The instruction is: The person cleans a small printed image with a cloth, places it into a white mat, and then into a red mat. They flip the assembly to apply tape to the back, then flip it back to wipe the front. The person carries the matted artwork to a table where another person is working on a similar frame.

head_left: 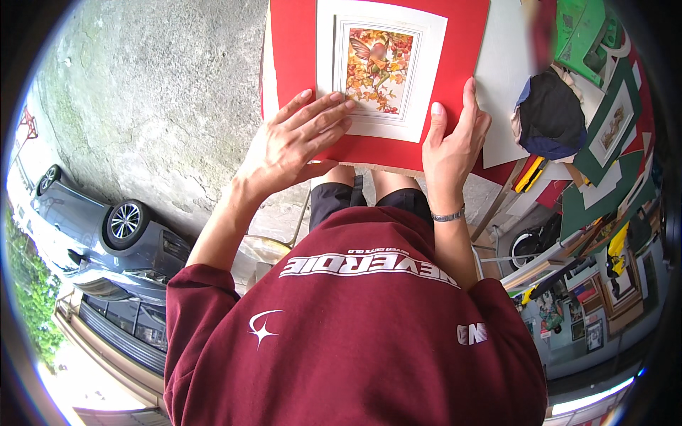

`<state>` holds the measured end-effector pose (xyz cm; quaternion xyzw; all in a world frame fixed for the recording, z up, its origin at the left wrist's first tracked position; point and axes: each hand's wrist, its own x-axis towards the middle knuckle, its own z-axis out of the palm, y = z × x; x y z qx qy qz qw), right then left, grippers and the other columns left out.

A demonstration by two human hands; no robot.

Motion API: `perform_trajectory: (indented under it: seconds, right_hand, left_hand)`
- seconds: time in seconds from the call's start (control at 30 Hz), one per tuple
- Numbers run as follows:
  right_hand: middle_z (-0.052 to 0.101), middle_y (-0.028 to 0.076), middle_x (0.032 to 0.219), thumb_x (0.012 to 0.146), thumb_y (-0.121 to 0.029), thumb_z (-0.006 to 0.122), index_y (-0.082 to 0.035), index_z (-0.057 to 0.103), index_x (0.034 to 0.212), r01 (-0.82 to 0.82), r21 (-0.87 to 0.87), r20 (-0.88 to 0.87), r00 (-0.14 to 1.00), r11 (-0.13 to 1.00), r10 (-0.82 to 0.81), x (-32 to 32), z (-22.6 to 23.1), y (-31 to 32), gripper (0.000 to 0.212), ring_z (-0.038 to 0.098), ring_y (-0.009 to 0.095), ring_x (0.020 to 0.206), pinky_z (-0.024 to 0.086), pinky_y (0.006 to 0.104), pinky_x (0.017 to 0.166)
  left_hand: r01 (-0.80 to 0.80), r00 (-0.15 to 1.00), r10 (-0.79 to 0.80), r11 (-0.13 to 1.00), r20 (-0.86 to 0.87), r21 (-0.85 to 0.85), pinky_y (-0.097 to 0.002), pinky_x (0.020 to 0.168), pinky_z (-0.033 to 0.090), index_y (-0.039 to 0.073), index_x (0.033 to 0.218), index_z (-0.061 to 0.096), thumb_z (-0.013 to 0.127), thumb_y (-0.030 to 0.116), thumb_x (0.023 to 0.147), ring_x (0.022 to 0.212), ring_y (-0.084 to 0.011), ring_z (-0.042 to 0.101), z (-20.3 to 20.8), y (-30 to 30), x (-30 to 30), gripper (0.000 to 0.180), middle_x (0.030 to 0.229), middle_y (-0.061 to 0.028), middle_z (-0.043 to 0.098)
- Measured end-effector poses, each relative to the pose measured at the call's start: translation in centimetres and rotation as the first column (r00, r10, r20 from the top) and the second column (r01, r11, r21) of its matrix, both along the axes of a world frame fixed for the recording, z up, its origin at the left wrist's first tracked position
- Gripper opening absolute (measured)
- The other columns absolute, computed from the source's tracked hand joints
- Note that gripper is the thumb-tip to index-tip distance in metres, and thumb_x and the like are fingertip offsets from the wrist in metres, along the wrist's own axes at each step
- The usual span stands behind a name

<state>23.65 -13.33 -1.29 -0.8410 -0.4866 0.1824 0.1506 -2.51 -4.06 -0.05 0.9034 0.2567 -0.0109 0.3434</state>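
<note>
A red mat board [293, 50] lies in front of me, above my lap. On it rests a white mount [430, 42] with ruled border lines, framing a small illustration of a winged figure [383, 67] among orange leaves and red berries. My left hand [302, 138] lies with fingers stretched over the lower left of the mount and the red board. At the board's right edge is my right hand [458, 138], its thumb on the red surface and its index finger extended along the edge. Thumb and index stand apart; its other fingers are partly hidden.
Right of the board lie a white sheet [501, 92], a dark blue-black cloth item [550, 117], a yellow-and-black tool [531, 175] and a green-matted print [593, 153]. A green case [579, 42] stands behind. A grey car [85, 220] is parked at left. Several frames [621, 291] fill the lower right.
</note>
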Motion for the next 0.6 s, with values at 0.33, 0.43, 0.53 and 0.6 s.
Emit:
perform_trajectory:
  seconds: [0.33, 0.43, 0.53, 0.6]
  right_hand:
    - [0.061, 0.017, 0.117, 0.104, -0.024, 0.068, -0.009, 0.042, 0.161, -0.001, 0.052, 0.017, 1.000, 0.999, 0.000, -0.04, -0.12, 0.09, 0.064, 0.057, 0.034, 0.113, 0.048, 0.0471, 0.099]
    - [0.060, 0.017, 0.116, 0.104, -0.024, 0.068, -0.010, 0.042, 0.161, 0.000, 0.059, 0.021, 1.000, 0.998, -0.001, -0.11, -0.05, 0.14, 0.064, 0.058, 0.034, 0.112, 0.048, 0.0472, 0.098]
    - [0.059, 0.017, 0.115, 0.104, -0.024, 0.068, -0.011, 0.043, 0.161, -0.001, 0.067, 0.023, 1.000, 0.998, -0.001, -0.11, -0.08, 0.11, 0.064, 0.059, 0.034, 0.111, 0.049, 0.0474, 0.098]
    - [0.059, 0.017, 0.115, 0.104, -0.024, 0.068, -0.011, 0.043, 0.161, -0.003, 0.072, 0.025, 1.000, 0.997, 0.001, -0.10, -0.15, 0.11, 0.064, 0.059, 0.034, 0.110, 0.049, 0.0474, 0.097]
  left_hand:
    - [-0.006, 1.000, 0.006, 1.000, 0.000, -0.023, -0.0475, 0.129, 0.035, 0.019, 0.144, 0.064, 0.087, 0.032, 0.080, 0.153, -0.0199, 0.044, 0.23, 0.08, 0.09, 0.069, 0.163, 0.0003, 0.050]
    - [0.001, 1.000, -0.001, 1.000, -0.001, -0.019, -0.0472, 0.129, 0.033, 0.017, 0.144, 0.064, 0.086, 0.033, 0.080, 0.153, -0.0200, 0.043, 0.29, 0.10, 0.09, 0.070, 0.163, -0.0005, 0.050]
    - [0.015, 1.000, -0.015, 1.000, 0.007, -0.015, -0.0469, 0.130, 0.031, 0.013, 0.144, 0.062, 0.084, 0.036, 0.080, 0.154, -0.0200, 0.041, 0.19, 0.09, -0.01, 0.072, 0.163, -0.0022, 0.049]
    - [0.013, 1.000, -0.013, 1.000, 0.010, -0.017, -0.0470, 0.130, 0.031, 0.013, 0.144, 0.062, 0.084, 0.036, 0.079, 0.154, -0.0200, 0.041, 0.20, 0.10, -0.01, 0.072, 0.163, -0.0022, 0.049]
